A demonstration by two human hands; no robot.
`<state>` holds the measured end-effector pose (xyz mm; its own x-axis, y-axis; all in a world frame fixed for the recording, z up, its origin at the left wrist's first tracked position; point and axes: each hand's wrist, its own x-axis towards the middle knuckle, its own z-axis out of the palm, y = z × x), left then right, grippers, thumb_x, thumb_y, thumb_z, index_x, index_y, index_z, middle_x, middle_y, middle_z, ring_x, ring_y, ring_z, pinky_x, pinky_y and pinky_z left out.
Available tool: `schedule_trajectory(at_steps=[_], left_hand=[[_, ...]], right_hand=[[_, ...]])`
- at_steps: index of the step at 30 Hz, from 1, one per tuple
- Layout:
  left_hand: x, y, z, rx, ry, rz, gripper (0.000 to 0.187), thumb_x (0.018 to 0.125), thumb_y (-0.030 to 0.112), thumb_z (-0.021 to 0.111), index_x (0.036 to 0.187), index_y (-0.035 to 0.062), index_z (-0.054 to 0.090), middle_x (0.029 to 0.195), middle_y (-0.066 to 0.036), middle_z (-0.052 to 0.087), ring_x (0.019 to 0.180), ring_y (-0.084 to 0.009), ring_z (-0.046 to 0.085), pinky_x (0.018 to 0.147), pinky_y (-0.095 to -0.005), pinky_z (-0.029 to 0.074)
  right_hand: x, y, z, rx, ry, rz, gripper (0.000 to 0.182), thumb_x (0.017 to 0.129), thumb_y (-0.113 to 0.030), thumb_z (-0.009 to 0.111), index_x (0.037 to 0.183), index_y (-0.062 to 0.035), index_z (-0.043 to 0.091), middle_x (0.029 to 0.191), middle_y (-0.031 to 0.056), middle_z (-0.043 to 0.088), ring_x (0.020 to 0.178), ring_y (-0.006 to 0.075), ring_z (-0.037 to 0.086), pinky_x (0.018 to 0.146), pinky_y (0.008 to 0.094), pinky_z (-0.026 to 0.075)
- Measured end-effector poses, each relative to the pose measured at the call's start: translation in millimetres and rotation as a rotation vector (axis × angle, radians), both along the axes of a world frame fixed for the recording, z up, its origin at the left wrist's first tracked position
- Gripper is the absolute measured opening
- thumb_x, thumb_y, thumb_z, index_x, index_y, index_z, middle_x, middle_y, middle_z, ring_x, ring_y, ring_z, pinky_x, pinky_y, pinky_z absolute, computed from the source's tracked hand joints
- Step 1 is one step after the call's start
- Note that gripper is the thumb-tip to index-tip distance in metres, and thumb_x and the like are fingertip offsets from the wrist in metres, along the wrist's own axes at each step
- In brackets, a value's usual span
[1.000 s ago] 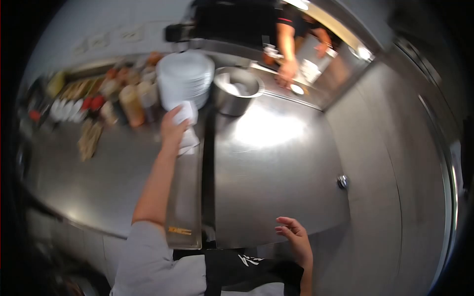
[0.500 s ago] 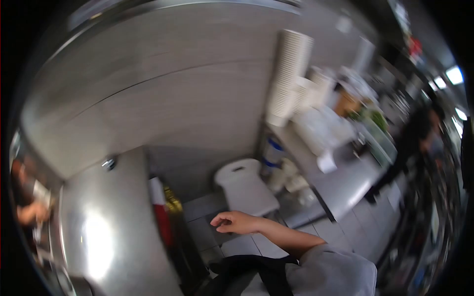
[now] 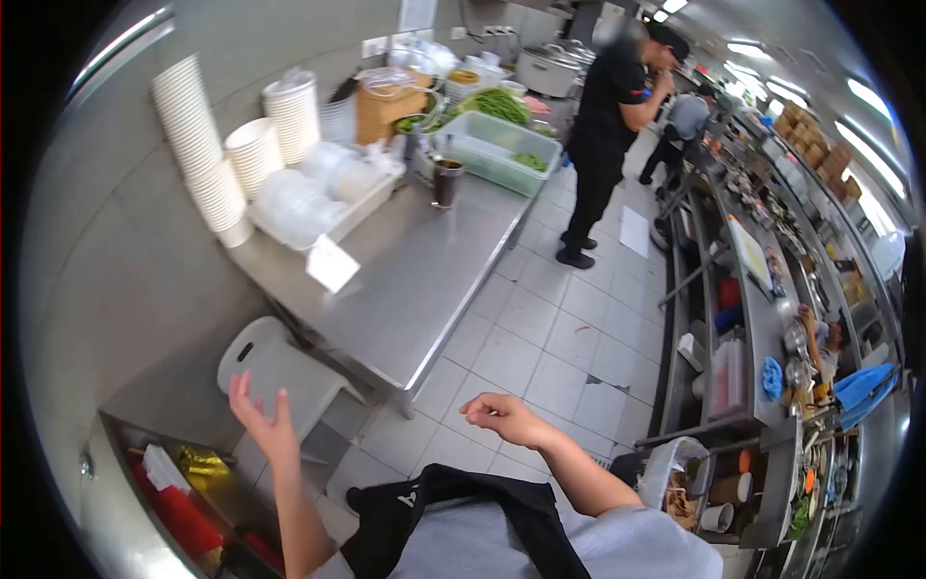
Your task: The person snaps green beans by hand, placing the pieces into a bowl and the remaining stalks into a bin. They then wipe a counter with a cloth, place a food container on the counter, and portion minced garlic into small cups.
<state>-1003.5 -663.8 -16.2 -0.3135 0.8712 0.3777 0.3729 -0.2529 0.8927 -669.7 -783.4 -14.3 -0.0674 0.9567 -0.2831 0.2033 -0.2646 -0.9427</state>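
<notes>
From the head camera I am seeing my left hand (image 3: 258,421) rising open and empty, fingers spread, in front of a white plastic stool (image 3: 280,372) beside the steel table (image 3: 424,280). My right hand (image 3: 502,417) is hovering loosely curled, holding nothing, over the tiled floor (image 3: 559,338). A person in black (image 3: 603,135) is standing well apart.

Counter along the left wall, aisle to its right.
Stacked cups (image 3: 198,145) stand on the counter (image 3: 424,280); a stool (image 3: 275,372) sits before it.
</notes>
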Motion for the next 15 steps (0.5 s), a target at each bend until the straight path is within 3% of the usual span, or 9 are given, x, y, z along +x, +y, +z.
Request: schedule_trajectory(at_steps=[4,11,15], left_hand=[[92.5,31.9,7.2,-0.073,0.086,-0.192,0.053,0.078,0.001,0.061,0.127,0.0113,0.043,0.139,-0.01,0.029,0.125,-0.0258,0.035,0.099,-0.041,0.032],[201.9,119.4,-7.9,-0.044,0.122,-0.339,0.046,0.079,0.003,0.061,0.122,0.0085,0.047,0.136,-0.013,0.036,0.122,-0.027,0.04,0.097,-0.0411,0.036],[277.0,168.5,-5.0,0.07,0.089,-0.48,0.036,0.078,0.004,0.061,0.113,0.007,0.054,0.123,-0.012,0.049,0.116,-0.0282,0.046,0.096,-0.0385,0.037]], right_hand=[[70.6,-24.9,-15.7,-0.047,0.093,-0.297,0.017,0.088,-0.014,0.055,0.1,-0.0026,0.061,0.092,0.004,0.062,0.085,0.0117,0.055,0.076,0.0259,0.045],[139.2,4.6,-48.2,-0.102,0.181,-0.377,0.019,0.088,-0.016,0.057,0.101,-0.0034,0.061,0.087,0.0028,0.06,0.083,0.0103,0.056,0.074,0.0251,0.045],[182.7,53.6,-5.5,-0.139,-0.165,-0.437,0.019,0.088,-0.018,0.059,0.1,-0.004,0.062,0.084,0.0026,0.06,0.077,0.0095,0.05,0.07,0.0235,0.043]])
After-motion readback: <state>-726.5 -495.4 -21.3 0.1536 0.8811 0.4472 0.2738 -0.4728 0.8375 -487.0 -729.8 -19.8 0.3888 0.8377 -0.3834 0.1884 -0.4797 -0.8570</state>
